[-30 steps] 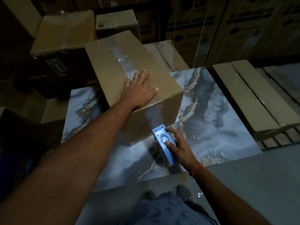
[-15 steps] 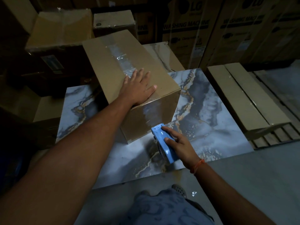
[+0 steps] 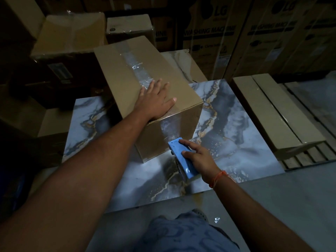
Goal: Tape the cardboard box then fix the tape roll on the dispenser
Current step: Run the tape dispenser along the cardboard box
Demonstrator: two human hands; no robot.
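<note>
A brown cardboard box [image 3: 116,73] stands on a marbled slab [image 3: 236,135]. A strip of clear tape [image 3: 136,66] runs along its top seam and down its near side. My left hand [image 3: 156,100] lies flat on the box's top near the front edge, fingers spread. My right hand [image 3: 198,157] grips a blue tape dispenser [image 3: 181,157] whose toothed end touches the box's near side low down, at the end of the tape strip. The tape roll itself is hidden under the dispenser.
Long flat cartons [image 3: 272,113] lie to the right on wooden slats. Large washing-machine cartons [image 3: 218,33] and other boxes [image 3: 71,33] crowd the back and left. Grey floor [image 3: 291,188] lies in front, with my foot [image 3: 200,213] at the slab's edge.
My right hand with the dispenser has shifted slightly up along the box's near side. My left hand stays flat on the top. The camera has shifted a little.
</note>
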